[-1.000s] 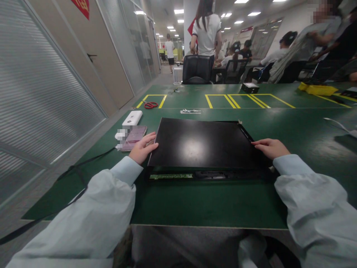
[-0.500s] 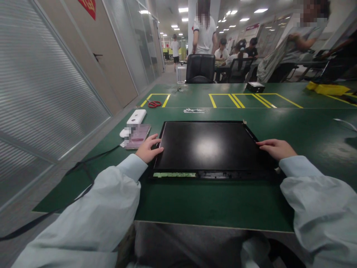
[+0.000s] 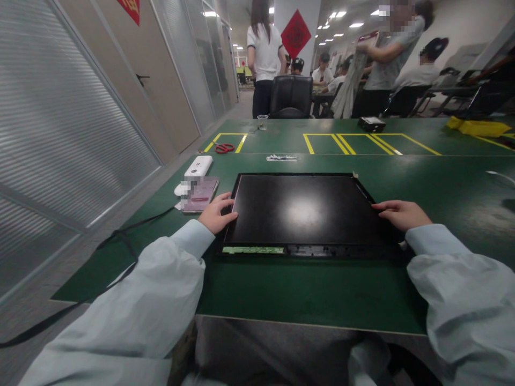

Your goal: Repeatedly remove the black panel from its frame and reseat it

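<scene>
A black laptop screen panel (image 3: 295, 212) lies flat on the green table, with a bright reflection near its middle. Along its near edge runs a green circuit strip (image 3: 253, 250). My left hand (image 3: 218, 212) grips the panel's left edge, the thumb over the rim and the fingers along the side. At the opposite edge, my right hand (image 3: 402, 214) has its fingers closed on the rim, its thumb partly hidden underneath. A small light tab (image 3: 354, 175) sticks up at the far right corner.
Left of the panel lie a phone (image 3: 201, 194), a white power bank (image 3: 199, 166) and a black strap (image 3: 116, 233). Farther back are red scissors (image 3: 224, 148), small white strips (image 3: 281, 158), a clear cup (image 3: 262, 122), a black box (image 3: 372, 124) and yellow material (image 3: 478, 127). Several people are behind the table.
The view has shifted slightly. Both hands stay at the panel's edges. In the background, one standing person has moved left, and another carrying a grey cloth has also moved left.
</scene>
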Demonstrator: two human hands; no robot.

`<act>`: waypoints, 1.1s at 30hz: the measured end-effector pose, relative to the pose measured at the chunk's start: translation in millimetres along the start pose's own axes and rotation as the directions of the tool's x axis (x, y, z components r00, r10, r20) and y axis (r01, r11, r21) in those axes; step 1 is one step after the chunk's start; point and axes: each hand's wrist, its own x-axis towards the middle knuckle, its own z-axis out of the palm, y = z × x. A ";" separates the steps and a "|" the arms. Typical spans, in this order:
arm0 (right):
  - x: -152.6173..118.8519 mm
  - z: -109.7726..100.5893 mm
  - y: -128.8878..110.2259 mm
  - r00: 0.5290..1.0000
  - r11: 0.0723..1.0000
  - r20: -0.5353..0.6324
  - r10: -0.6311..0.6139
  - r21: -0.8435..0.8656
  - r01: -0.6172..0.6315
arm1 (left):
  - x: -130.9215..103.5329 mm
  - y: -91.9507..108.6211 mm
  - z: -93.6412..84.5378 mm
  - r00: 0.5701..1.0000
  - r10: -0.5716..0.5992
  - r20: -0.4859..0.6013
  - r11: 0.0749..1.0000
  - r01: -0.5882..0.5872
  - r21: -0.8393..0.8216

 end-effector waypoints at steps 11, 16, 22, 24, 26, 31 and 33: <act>6.1 0.9 6.0 1.000 0.998 0.022 0.001 0.066 -0.003 | 0.3 0.0 -0.2 0.999 0.029 0.018 0.998 -0.030 0.050; 3.2 0.4 2.3 1.000 0.998 0.009 0.010 0.066 -0.011 | -0.7 0.8 -0.1 0.999 0.039 0.017 0.998 -0.039 0.055; -1.7 0.2 -4.0 0.999 0.994 -0.003 0.053 0.096 -0.053 | -1.1 0.3 0.0 0.999 0.052 0.012 0.996 -0.053 0.071; -2.7 0.0 -5.3 0.998 0.993 -0.005 0.062 0.102 -0.062 | -1.0 -0.1 0.2 0.999 0.050 0.017 0.996 -0.051 0.077; -3.5 -0.3 -6.3 0.998 0.993 -0.007 0.066 0.098 -0.065 | -1.0 -0.4 0.5 0.999 0.047 0.022 0.995 -0.049 0.084; -4.8 -0.1 -7.7 0.998 0.993 -0.022 0.061 0.104 -0.058 | -0.6 -0.8 1.4 0.998 0.055 0.023 0.994 -0.057 0.092; -4.8 0.2 -7.7 0.997 0.991 -0.015 0.074 0.110 -0.072 | -0.1 -0.6 1.3 0.998 0.054 0.024 0.995 -0.056 0.087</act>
